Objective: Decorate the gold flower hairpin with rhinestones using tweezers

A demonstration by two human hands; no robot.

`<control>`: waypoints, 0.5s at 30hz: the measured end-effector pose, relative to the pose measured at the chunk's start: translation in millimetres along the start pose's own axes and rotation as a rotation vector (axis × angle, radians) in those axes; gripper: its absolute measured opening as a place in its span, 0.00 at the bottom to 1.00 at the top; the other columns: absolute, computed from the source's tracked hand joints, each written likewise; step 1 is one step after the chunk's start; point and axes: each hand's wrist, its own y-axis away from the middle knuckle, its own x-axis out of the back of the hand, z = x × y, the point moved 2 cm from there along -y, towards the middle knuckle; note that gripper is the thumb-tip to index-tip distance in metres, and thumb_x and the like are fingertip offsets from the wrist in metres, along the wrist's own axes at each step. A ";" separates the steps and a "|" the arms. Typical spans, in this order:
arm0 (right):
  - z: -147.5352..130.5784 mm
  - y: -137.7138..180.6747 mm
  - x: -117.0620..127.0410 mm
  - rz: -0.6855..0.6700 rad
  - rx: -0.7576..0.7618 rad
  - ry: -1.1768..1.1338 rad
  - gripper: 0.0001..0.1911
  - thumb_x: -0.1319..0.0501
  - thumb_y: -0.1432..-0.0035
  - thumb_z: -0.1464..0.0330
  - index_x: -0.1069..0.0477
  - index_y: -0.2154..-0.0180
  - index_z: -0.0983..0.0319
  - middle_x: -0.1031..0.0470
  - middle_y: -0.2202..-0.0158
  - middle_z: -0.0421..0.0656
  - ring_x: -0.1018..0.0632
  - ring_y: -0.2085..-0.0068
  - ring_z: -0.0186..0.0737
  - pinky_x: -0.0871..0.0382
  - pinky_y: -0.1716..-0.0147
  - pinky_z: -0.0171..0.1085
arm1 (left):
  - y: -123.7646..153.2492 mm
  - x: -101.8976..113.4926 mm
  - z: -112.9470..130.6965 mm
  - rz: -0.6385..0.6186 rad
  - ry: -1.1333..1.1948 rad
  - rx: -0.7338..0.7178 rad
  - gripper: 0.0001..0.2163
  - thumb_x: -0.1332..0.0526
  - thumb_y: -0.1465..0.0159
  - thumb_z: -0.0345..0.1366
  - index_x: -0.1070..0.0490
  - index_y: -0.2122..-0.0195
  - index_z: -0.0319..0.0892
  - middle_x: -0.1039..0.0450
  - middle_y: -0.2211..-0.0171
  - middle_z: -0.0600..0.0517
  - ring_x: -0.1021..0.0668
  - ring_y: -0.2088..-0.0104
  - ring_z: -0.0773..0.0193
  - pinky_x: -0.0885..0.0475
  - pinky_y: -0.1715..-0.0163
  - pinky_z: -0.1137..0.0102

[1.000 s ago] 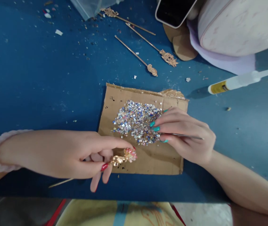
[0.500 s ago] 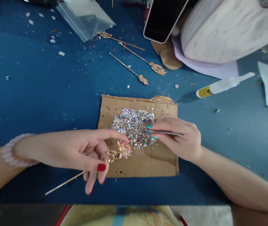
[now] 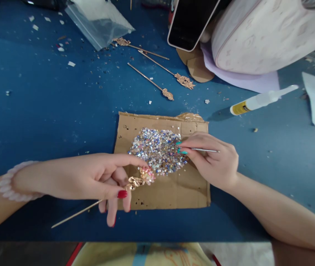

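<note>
On my feed, the left hand (image 3: 102,178) pinches a gold hairpin (image 3: 135,182) at lower center, flower end (image 3: 147,175) right, stem (image 3: 76,213) slanting lower-left toward the table edge (image 3: 146,241), the right hand (image 3: 215,159) pinching a slim metal tool (image 3: 205,149), bare cardboard (image 3: 178,192) giving room between.

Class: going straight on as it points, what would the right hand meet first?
Probably the pile of tiny, shiny silver and blue pieces on flat brown cardboard, though depth is unclear.

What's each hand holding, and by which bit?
Left hand: gold hairpin, just below its pink flower. Right hand: tweezers, near the end over the sparkly pieces.
</note>
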 end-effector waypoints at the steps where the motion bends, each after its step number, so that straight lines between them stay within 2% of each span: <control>1: 0.2 0.0 -0.3 -0.002 0.004 0.000 0.09 0.34 0.37 0.78 0.19 0.65 0.59 0.16 0.71 0.40 0.17 0.71 0.36 0.20 0.70 0.35 | -0.4 0.0 -0.3 -0.004 -0.001 -0.005 0.30 0.38 0.30 0.36 0.46 0.29 0.53 0.17 0.57 0.49 0.12 0.67 0.60 0.23 0.70 0.74; 6: 1.5 0.3 -1.3 -0.002 0.023 -0.009 0.08 0.33 0.37 0.78 0.19 0.64 0.59 0.16 0.70 0.40 0.17 0.71 0.36 0.20 0.70 0.34 | -0.3 -0.6 0.8 -0.033 0.027 -0.055 0.29 0.38 0.31 0.32 0.44 0.31 0.53 0.19 0.49 0.47 0.12 0.67 0.63 0.24 0.70 0.77; 10: 1.0 0.1 -1.0 -0.012 0.027 -0.004 0.08 0.33 0.37 0.78 0.20 0.64 0.59 0.16 0.70 0.40 0.17 0.71 0.36 0.19 0.69 0.35 | 0.8 -0.5 2.6 -0.018 0.008 -0.076 0.30 0.39 0.28 0.36 0.49 0.28 0.53 0.20 0.48 0.45 0.12 0.66 0.61 0.24 0.73 0.76; 15: 0.4 0.3 -0.1 -0.003 0.043 -0.009 0.07 0.33 0.37 0.77 0.20 0.63 0.59 0.16 0.70 0.40 0.17 0.70 0.37 0.19 0.69 0.36 | 0.6 0.0 1.2 -0.031 0.004 -0.086 0.30 0.39 0.27 0.38 0.49 0.27 0.53 0.22 0.44 0.42 0.12 0.66 0.61 0.22 0.71 0.75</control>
